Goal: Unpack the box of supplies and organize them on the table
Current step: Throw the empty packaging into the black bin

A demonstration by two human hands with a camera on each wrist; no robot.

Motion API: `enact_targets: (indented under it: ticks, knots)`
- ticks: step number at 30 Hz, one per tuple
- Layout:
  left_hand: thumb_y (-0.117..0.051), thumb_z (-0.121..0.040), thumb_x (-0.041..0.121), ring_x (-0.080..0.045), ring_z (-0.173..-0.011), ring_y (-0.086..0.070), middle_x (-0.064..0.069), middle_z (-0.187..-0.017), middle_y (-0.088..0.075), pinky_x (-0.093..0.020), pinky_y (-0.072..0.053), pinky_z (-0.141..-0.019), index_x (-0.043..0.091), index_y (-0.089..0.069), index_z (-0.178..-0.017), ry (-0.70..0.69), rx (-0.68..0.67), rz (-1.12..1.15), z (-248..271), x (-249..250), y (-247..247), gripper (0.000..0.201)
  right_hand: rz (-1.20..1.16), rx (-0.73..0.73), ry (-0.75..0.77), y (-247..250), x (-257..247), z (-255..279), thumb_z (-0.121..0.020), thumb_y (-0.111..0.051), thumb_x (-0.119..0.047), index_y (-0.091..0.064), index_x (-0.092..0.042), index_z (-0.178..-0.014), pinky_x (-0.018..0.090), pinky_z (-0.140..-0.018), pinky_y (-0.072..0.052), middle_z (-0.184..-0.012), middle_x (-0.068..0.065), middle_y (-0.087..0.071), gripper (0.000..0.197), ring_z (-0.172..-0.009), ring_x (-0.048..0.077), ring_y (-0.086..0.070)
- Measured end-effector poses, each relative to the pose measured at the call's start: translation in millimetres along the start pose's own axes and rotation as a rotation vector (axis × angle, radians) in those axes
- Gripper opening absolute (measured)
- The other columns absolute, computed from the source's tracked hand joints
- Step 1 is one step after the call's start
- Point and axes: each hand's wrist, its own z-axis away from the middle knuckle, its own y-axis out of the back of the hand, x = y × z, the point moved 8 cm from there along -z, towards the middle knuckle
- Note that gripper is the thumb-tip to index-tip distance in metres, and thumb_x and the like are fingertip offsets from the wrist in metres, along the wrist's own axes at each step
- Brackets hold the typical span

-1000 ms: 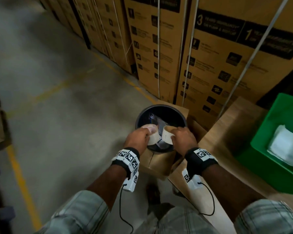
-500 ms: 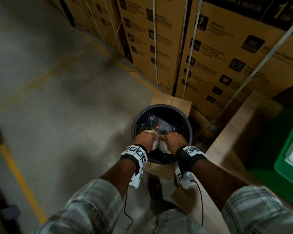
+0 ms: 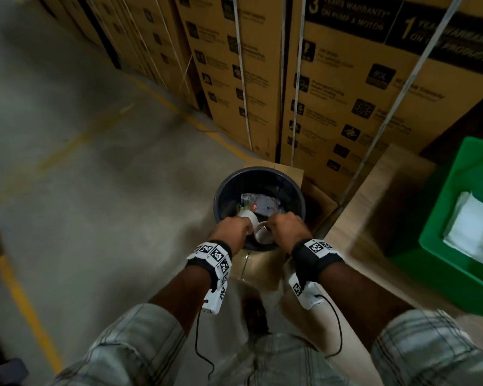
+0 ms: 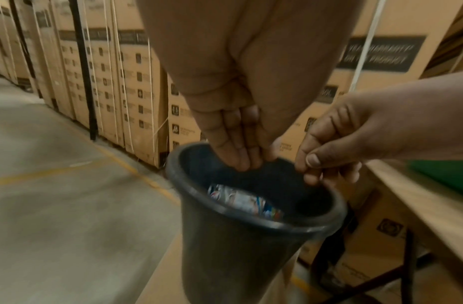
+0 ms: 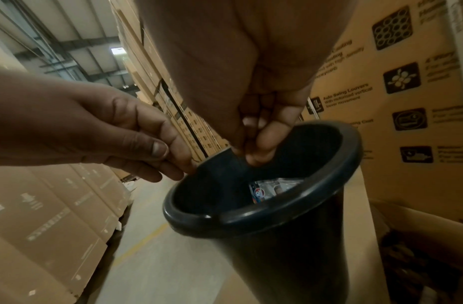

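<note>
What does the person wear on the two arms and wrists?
Both forearms are bare below short plaid sleeves. The left wrist and the right wrist each carry a black band with white black-patterned square marker tags. Under each band hangs a small white device with a thin black cable.

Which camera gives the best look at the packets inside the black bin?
The head view: it looks straight down into the black bin and shows the packets on its bottom. The left wrist and right wrist views each catch only a blurred sliver past the rim.

One bin (image 3: 221,190), two paper pieces (image 3: 248,217).
</note>
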Motion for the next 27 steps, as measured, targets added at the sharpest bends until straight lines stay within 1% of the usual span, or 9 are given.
enact_targets:
  ticks: [2,4,7,10,13,17,20,24,27]
  knots:
    - [-0.048,-0.089,0.025,-0.031,-0.101,-0.063,-0.010,-0.116,-0.066,-0.042,-0.052,-0.092,0.027,-0.063,-0.112,-0.024,0.049,0.032,22,11,5,0.027,-0.022,0.059,0.034,9,-3,21,-0.087,-0.055,-0.029,-0.068,-0.015,-0.098,0.036,-0.081,-0.054,-0.101,0.011,-0.067,0.021,-0.095,0.032,-0.065]
    - [-0.047,-0.090,0.020,-0.032,-0.101,-0.063,-0.012,-0.115,-0.066,-0.042,-0.052,-0.091,0.022,-0.065,-0.110,-0.072,0.120,0.060,45,27,10,0.027,-0.032,0.119,0.054,18,-4,48,-0.089,-0.054,-0.028,-0.068,-0.018,-0.098,0.038,-0.080,-0.055,-0.100,0.009,-0.068,0.020,-0.094,0.030,-0.065]
    - [-0.050,-0.089,0.015,-0.030,-0.102,-0.063,-0.010,-0.111,-0.067,-0.040,-0.051,-0.089,0.020,-0.067,-0.105,-0.177,0.225,0.047,80,54,10,0.024,-0.006,0.257,0.088,30,2,98,-0.092,-0.048,-0.025,-0.066,-0.022,-0.100,0.036,-0.075,-0.053,-0.099,0.006,-0.067,0.020,-0.092,0.029,-0.064]
    - [-0.048,-0.090,0.015,-0.030,-0.098,-0.062,-0.009,-0.105,-0.068,-0.041,-0.051,-0.084,0.019,-0.066,-0.103,-0.276,0.287,0.052,114,86,0,0.023,-0.007,0.360,0.093,37,20,158,-0.092,-0.043,-0.026,-0.064,-0.022,-0.095,0.037,-0.069,-0.052,-0.092,0.004,-0.066,0.022,-0.085,0.028,-0.063]
    - [-0.046,-0.092,0.015,-0.030,-0.097,-0.061,-0.011,-0.104,-0.067,-0.041,-0.049,-0.081,0.014,-0.065,-0.103,-0.396,0.322,0.087,149,122,-19,0.022,0.006,0.384,0.040,33,55,225,-0.092,-0.042,-0.027,-0.064,-0.019,-0.094,0.037,-0.067,-0.052,-0.091,0.006,-0.067,0.023,-0.082,0.029,-0.062]
    - [-0.049,-0.090,0.016,-0.029,-0.097,-0.061,-0.009,-0.102,-0.068,-0.039,-0.049,-0.081,0.013,-0.066,-0.099,-0.524,0.282,0.081,177,173,-59,0.019,-0.007,0.403,-0.107,19,126,317,-0.091,-0.048,-0.028,-0.065,-0.019,-0.091,0.035,-0.066,-0.050,-0.092,0.006,-0.067,0.020,-0.084,0.030,-0.063]
    - [-0.047,-0.091,0.017,-0.028,-0.096,-0.060,-0.008,-0.103,-0.067,-0.039,-0.049,-0.081,0.012,-0.065,-0.102,-0.636,0.217,0.045,200,234,-92,0.021,-0.035,0.466,-0.238,9,176,381,-0.091,-0.050,-0.028,-0.066,-0.020,-0.090,0.035,-0.064,-0.050,-0.091,0.004,-0.068,0.018,-0.083,0.029,-0.063]
    - [-0.046,-0.092,0.022,-0.026,-0.096,-0.061,-0.004,-0.106,-0.068,-0.034,-0.050,-0.079,0.017,-0.066,-0.104,-0.779,0.177,0.002,229,322,-132,0.024,-0.076,0.535,-0.354,2,233,446,-0.089,-0.052,-0.026,-0.066,-0.022,-0.090,0.034,-0.064,-0.049,-0.091,0.003,-0.069,0.015,-0.084,0.028,-0.064]
    - [-0.047,-0.090,0.023,-0.026,-0.094,-0.062,-0.005,-0.102,-0.070,-0.033,-0.050,-0.079,0.018,-0.067,-0.100,-0.857,0.154,-0.014,245,378,-161,0.023,-0.100,0.584,-0.401,-2,278,490,-0.088,-0.053,-0.026,-0.066,-0.022,-0.089,0.036,-0.064,-0.050,-0.089,0.002,-0.069,0.013,-0.083,0.027,-0.064]
